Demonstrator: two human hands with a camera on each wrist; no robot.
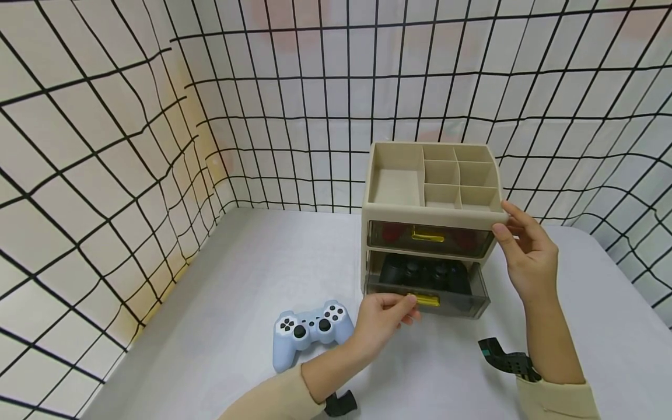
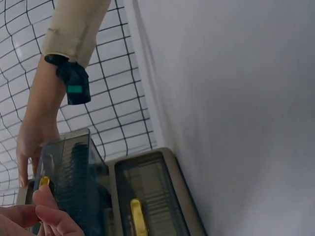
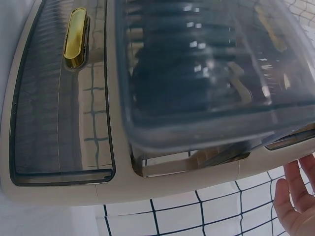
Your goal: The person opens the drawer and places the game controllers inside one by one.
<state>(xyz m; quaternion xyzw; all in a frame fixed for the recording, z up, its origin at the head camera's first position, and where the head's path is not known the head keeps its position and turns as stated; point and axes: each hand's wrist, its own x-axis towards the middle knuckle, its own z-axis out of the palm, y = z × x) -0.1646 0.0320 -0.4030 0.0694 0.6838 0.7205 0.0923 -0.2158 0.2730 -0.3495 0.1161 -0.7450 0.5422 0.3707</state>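
Note:
A cream desktop drawer organizer stands on the table, its middle, smoky see-through drawer pulled out. Inside this drawer lies a black game controller. My left hand pinches the left part of the drawer's gold handle between thumb and fingers. Up at the organizer's right front corner, my right hand holds the edge, thumb at the front and fingers along the side. A light blue game controller lies on the table beside my left hand.
The top drawer is closed, with reddish shapes behind its front. Beneath the pulled-out drawer, a closed bottom drawer shows in the left wrist view. Black-grid netting surrounds the white table at the back and sides.

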